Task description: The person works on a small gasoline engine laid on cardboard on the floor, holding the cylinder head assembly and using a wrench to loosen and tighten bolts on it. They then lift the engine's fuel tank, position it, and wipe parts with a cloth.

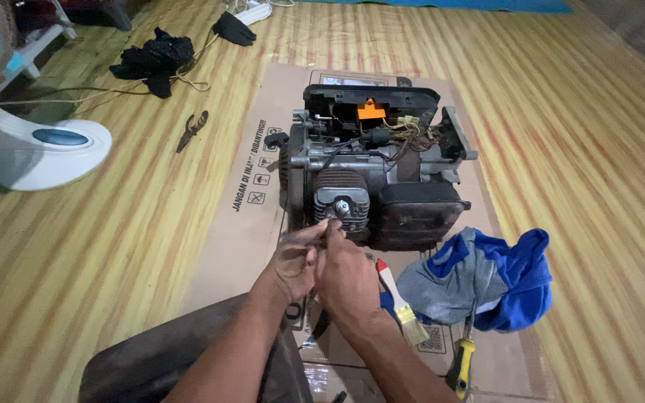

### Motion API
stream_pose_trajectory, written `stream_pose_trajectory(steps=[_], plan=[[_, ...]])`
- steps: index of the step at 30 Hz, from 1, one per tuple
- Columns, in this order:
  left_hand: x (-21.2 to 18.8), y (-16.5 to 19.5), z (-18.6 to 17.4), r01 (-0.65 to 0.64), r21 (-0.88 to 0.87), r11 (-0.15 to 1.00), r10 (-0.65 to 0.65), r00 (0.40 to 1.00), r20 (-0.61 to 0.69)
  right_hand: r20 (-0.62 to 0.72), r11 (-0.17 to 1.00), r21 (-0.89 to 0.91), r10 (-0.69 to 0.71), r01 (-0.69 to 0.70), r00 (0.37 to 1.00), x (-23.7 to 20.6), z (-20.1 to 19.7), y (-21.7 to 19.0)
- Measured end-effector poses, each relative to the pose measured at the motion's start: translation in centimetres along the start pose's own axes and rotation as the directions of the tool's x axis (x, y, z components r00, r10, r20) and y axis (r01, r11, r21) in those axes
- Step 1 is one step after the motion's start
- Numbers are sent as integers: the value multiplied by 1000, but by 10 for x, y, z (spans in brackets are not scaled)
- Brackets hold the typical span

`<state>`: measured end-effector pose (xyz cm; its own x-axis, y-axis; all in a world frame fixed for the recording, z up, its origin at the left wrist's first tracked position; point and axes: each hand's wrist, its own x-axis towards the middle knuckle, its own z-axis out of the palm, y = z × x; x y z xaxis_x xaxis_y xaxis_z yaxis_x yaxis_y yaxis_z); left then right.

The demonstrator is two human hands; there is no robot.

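A small engine [375, 175] is being kept in the middle of a flat sheet of cardboard [225, 224] on a striped floor mat [599, 149]. The engine is dark and greasy, with an orange part and loose wires showing at its top end.

Both hands are being held close together just in front of the engine, at the round finned part with a shiny metal tip. The left hand [296, 261] is being curled, with its thumb and fingers pinched near that tip. The right hand [345, 276] is being pressed against the left one, its fingers bent in a narrow grip. Something small is being pinched between them, but what it is cannot be told.

A paintbrush [401, 302] with a white and red handle is being left just beside the right hand, in front of the engine. A blue and grey cloth [487, 280] is being left bunched up to the right of the engine's front. A screwdriver [462, 366] with a yellow handle is lying below the cloth.

Pliers [192, 130] are lying well to the left of the engine. A black cloth [154, 60] is lying far behind them. A white fan base [39, 145] is standing far to the left of the engine.
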<state>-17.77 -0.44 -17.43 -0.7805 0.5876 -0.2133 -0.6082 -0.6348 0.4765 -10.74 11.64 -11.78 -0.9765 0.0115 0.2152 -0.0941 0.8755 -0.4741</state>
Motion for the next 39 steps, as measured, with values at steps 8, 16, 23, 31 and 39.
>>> stream_pose_trajectory(steps=[8, 16, 23, 31, 39], plan=[[-3, 9, 18, 144, 178, 974, -86, 952, -295, -111, 981, 193, 34, -12, 993, -29, -29, -15], [-7, 27, 18, 160, 388, 908, -107, 982, -154, -20, 980, -30, 198, -198, 980, -42, -43, 2], [-46, 36, 21, 179, 191, 965, -187, 982, 30, -132, 977, 94, 204, -193, 970, -34, 2, 17], [-33, -8, 28, 24, 97, 995, -21, 999, -36, 704, -128, 705, 245, -698, 667, -32, -8, 27], [-28, -3, 45, 79, 459, 885, 58, 959, -277, -188, 889, 422, 279, -179, 942, -36, -31, -4]])
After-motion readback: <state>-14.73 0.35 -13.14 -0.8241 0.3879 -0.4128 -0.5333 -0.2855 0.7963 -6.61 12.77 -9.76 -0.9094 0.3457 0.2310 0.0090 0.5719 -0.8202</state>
